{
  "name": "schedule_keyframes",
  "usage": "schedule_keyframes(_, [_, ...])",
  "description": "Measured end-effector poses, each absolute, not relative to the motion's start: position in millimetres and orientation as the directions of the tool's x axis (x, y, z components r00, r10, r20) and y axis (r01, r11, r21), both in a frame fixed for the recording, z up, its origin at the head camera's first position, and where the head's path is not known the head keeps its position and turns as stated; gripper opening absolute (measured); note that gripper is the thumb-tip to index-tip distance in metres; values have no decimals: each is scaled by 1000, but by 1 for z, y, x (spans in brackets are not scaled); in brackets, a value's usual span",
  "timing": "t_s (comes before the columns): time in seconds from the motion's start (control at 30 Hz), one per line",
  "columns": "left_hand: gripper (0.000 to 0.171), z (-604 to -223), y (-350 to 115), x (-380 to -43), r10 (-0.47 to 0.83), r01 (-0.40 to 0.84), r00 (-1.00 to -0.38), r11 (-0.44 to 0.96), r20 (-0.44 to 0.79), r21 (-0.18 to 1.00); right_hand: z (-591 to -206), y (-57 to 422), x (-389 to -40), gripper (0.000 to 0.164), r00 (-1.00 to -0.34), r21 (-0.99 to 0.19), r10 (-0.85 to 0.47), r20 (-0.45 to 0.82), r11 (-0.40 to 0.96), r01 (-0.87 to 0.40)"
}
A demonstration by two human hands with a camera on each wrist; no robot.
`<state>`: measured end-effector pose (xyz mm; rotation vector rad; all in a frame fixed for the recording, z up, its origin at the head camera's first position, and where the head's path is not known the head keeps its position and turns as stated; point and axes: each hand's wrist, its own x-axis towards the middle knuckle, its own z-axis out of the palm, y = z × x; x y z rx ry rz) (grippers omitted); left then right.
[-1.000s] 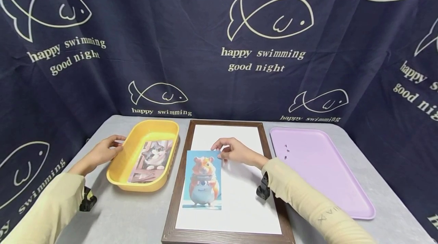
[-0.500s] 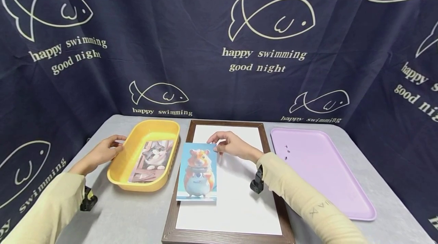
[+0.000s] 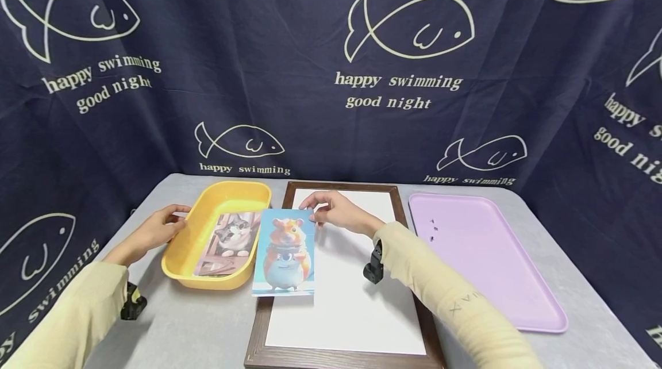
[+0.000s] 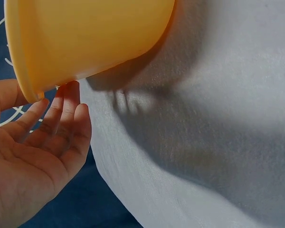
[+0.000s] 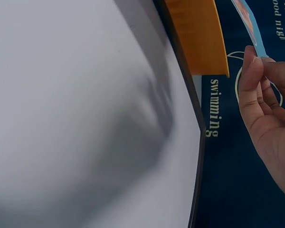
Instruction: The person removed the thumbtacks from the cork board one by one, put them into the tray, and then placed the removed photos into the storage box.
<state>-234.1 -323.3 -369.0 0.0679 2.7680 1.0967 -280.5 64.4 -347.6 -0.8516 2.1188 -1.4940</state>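
My right hand [image 3: 341, 211] pinches the upper right corner of a picture card [image 3: 283, 254] showing an orange and white hamster on blue. Raised over the left side of the brown-framed white board [image 3: 357, 311], the card overlaps the yellow basket's right edge in the head view. Thumb and forefinger meet on its corner in the right wrist view, where only a strip of the card [image 5: 249, 26] shows. My left hand [image 3: 155, 232] holds the left rim of the yellow basket [image 3: 207, 283], fingers against the outside [image 4: 42, 123]. Inside the basket lies a cat picture card [image 3: 235, 239].
To the right of the board lies a lilac tray [image 3: 491, 265] with several small dark pieces [image 3: 433, 229] near its left edge. A navy curtain [image 3: 310, 87] with fish drawings hangs behind the grey table [image 3: 170, 329].
My right hand has lifted the hamster card off the board and carried it left, toward the basket. The left hand stays at the basket rim.
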Motion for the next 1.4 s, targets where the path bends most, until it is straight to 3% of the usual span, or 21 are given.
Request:
schedule_keyframes(0.3, [44, -369, -322, -234, 94, -25, -986, 736, -139, 677, -344, 45, -287, 30, -734, -944, -679, 32, 220, -245])
schedule_keyframes(0.9, [43, -370, -322, -233, 100, -15, -987, 731, -129, 682, -358, 2, -314, 28, -808, -964, -586, 57, 177, -196])
schedule_keyframes(1.4, [43, -370, -323, -233, 91, -13, -989, 741, -119, 672, -362, -30, -316, 28, -840, -952, -540, 52, 227, -205])
